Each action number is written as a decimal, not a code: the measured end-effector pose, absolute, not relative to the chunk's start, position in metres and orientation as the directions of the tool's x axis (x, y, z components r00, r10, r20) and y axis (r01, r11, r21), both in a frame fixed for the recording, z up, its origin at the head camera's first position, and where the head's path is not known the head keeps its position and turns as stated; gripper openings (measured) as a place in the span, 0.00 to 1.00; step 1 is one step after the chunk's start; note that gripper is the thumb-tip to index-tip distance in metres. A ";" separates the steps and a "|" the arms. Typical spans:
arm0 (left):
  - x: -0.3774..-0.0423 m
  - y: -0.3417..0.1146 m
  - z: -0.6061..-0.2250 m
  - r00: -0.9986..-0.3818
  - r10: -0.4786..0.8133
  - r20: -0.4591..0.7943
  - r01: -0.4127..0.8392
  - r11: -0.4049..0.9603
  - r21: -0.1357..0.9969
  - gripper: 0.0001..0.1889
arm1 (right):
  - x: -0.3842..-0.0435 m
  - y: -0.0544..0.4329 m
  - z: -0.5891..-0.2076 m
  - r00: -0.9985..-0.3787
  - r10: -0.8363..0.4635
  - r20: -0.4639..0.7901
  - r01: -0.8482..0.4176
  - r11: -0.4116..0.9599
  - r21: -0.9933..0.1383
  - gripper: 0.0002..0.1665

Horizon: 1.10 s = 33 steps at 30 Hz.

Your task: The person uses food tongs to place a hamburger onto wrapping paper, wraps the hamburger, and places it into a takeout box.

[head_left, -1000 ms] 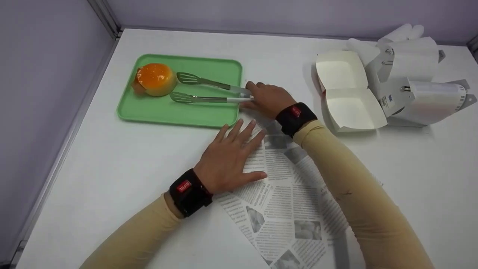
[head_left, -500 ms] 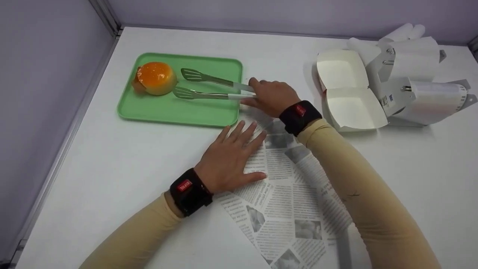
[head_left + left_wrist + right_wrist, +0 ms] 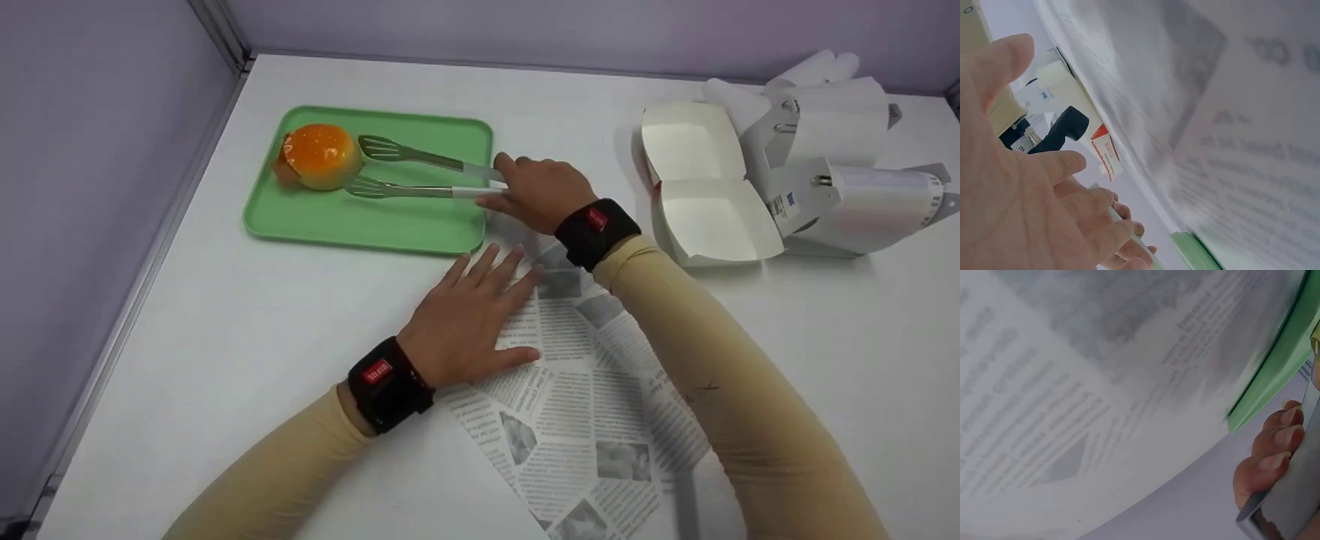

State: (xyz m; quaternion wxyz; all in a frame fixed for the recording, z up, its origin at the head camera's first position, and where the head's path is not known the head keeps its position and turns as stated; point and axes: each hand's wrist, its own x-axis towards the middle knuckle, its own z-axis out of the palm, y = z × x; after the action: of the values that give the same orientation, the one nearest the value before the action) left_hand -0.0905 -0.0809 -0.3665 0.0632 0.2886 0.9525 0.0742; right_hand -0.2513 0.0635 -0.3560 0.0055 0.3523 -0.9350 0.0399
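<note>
In the head view my right hand (image 3: 547,193) grips the white handles of slotted metal tongs (image 3: 427,192). The tongs' two arms stand apart over the green tray (image 3: 375,229), heads pointing left toward a glossy orange-topped burger (image 3: 322,156). The lower head lies close to the burger's right side; whether they touch I cannot tell. My left hand (image 3: 461,326) lies with fingers spread on a sheet of newsprint-patterned paper (image 3: 577,405), near the tray's front edge. The right wrist view has curled fingers (image 3: 1275,464) around a tongs handle (image 3: 1292,495).
A white clamshell box (image 3: 712,217) stands with its lid raised to the right of my right hand. Beside it are a grey-white holder with rolls (image 3: 877,195) and white cylindrical pieces (image 3: 814,71) at the back. Walls border the table's back and left.
The tongs shifted slightly right, then slightly left toward the burger, in my right hand. My left hand has stayed in place on the paper. The head view has shifted a little.
</note>
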 end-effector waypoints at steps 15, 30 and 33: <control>-0.090 -0.075 -0.365 -0.821 0.563 -0.096 0.548 0.823 0.148 0.47 | -0.253 0.059 -0.356 -0.771 -0.635 0.050 -0.637 0.768 -0.068 0.36; -0.088 -0.074 -0.369 -0.814 0.576 -0.074 0.564 0.815 0.134 0.46 | -0.254 0.053 -0.358 -0.767 -0.641 0.019 -0.639 0.763 -0.100 0.34; -0.089 -0.074 -0.369 -0.810 0.581 -0.075 0.570 0.811 0.129 0.46 | -0.254 0.053 -0.358 -0.773 -0.634 0.013 -0.631 0.767 -0.115 0.34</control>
State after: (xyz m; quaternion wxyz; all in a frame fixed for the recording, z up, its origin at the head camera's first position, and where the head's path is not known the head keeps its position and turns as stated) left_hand -0.0886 -0.0741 -0.3694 0.0552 0.3029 0.9501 0.0501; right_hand -0.2544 0.0526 -0.3583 -0.0133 0.3364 -0.9399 0.0566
